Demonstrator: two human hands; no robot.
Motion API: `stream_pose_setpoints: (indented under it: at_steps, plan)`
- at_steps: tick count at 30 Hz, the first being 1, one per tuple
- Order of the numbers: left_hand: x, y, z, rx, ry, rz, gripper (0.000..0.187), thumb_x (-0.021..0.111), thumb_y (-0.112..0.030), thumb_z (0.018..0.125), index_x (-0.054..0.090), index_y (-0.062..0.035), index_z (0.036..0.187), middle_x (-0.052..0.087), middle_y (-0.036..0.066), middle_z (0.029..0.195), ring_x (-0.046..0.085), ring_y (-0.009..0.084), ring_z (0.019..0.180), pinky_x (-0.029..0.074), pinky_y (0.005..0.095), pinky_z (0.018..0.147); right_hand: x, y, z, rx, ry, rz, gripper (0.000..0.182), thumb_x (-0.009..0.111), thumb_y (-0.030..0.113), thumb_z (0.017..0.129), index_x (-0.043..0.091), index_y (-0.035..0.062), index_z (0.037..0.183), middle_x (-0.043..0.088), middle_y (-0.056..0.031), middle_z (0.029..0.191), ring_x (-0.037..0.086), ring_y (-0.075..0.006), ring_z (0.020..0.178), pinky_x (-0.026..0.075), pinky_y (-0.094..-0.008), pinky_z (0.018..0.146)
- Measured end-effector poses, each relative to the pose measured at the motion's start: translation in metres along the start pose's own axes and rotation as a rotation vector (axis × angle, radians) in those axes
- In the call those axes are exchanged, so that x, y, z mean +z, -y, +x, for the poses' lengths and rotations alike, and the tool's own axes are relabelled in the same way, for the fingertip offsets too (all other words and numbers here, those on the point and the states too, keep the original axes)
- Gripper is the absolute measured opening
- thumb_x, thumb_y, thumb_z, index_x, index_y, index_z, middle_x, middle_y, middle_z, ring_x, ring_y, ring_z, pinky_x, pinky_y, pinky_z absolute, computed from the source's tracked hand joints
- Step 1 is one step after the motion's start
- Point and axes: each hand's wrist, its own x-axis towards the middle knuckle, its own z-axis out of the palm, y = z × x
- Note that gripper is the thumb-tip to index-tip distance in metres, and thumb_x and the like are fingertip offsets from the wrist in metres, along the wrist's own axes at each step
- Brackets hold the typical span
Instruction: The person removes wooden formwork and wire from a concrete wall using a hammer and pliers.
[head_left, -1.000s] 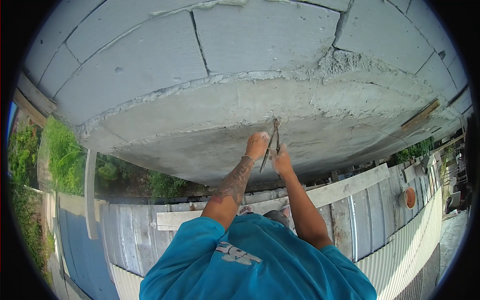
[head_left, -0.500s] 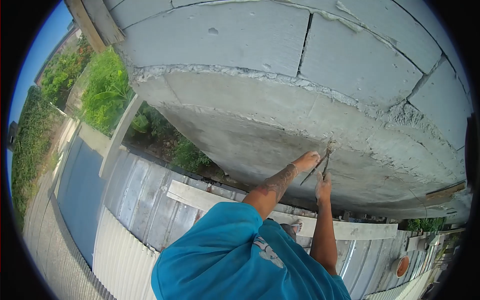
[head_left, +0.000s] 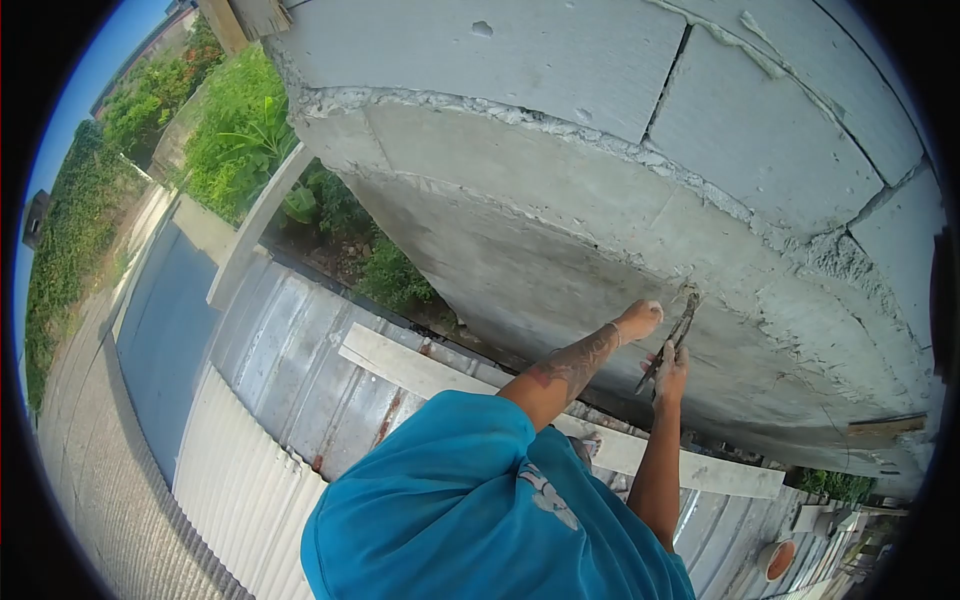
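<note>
My right hand (head_left: 669,372) is wrapped round the long dark handles of a pair of pincers (head_left: 682,325). Their jaw end meets the grey plastered wall (head_left: 560,235) at a small rough spot. Just left of the pincers, my left hand (head_left: 638,320) is curled closed in front of the wall. It is apart from the tool, and whatever its fingers may hold is hidden.
Pale blocks (head_left: 520,60) rise above a rough mortar ledge. Below me lie metal roof sheets (head_left: 290,350) and a long pale plank (head_left: 420,370). An orange-brown bucket (head_left: 776,560) stands lower right. Green plants (head_left: 395,275) fill a gap beside the wall.
The pincers' handles were spread apart and have come together in my right hand. My left hand is slightly farther from the tool. The view has shifted, moving the scene within the frame.
</note>
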Motion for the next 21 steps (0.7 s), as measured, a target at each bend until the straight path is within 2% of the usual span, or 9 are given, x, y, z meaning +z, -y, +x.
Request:
stream_pose_setpoints:
  at_steps: [2,3,4,6,14,21]
  plan:
    - [-0.005,-0.007,-0.005,-0.047,-0.002,-0.028,0.02,0.047,-0.016,0.084,0.061,-0.0047,0.077,0.048,0.004,0.054,0.044,0.0132,0.047,0.034,0.0317,0.043,-0.008,-0.001,0.008,0.021,0.037,-0.054,0.022,0.047,0.028,0.095,0.043,0.0071,0.092,0.046,-0.0037,0.076,0.061,-0.0177,0.072,0.053,-0.031,0.053]
    - [-0.005,0.002,0.001,-0.002,0.003,-0.018,0.019,0.047,-0.015,0.085,0.06,-0.005,0.077,0.045,0.003,0.051,0.041,0.0131,0.042,0.03,0.0319,0.039,-0.008,0.0,0.008,0.006,0.02,-0.013,0.022,0.047,0.029,0.095,0.042,0.0077,0.092,0.047,-0.0036,0.071,0.062,-0.0191,0.069,0.053,-0.0323,0.052]
    - [-0.005,-0.004,0.001,-0.065,0.005,0.03,0.019,0.046,-0.016,0.087,0.059,-0.0054,0.077,0.042,0.001,0.05,0.04,0.0122,0.042,0.03,0.0309,0.039,-0.011,0.002,0.011,0.03,0.035,-0.037,0.022,0.047,0.029,0.095,0.042,0.0077,0.092,0.048,-0.0041,0.07,0.063,-0.0196,0.067,0.053,-0.0328,0.052]
    - [-0.008,0.001,0.003,-0.134,0.079,-0.163,0.018,0.045,-0.017,0.089,0.058,-0.006,0.081,0.038,-0.001,0.05,0.038,0.0112,0.042,0.031,0.0293,0.039,-0.012,0.011,0.014,0.065,0.068,-0.079,0.022,0.046,0.029,0.095,0.042,0.0076,0.094,0.051,-0.0053,0.069,0.063,-0.0203,0.066,0.052,-0.0338,0.053]
    - [-0.007,-0.008,-0.004,-0.223,0.111,-0.231,0.018,0.046,-0.022,0.094,0.053,-0.0097,0.084,0.031,-0.006,0.059,0.032,0.0064,0.048,0.029,0.0243,0.045,0.0,0.027,0.007,0.126,0.094,-0.2,0.023,0.044,0.029,0.095,0.042,0.0061,0.097,0.056,-0.008,0.07,0.063,-0.021,0.066,0.051,-0.0374,0.058]
    - [-0.014,-0.014,-0.007,-0.212,0.12,-0.199,0.018,0.047,-0.022,0.094,0.054,-0.0083,0.085,0.033,-0.006,0.059,0.033,0.0063,0.049,0.029,0.0238,0.045,0.004,0.028,0.009,0.051,0.052,-0.185,0.023,0.046,0.026,0.095,0.044,0.0039,0.097,0.053,-0.0082,0.069,0.061,-0.02,0.056,0.049,-0.0319,0.046]
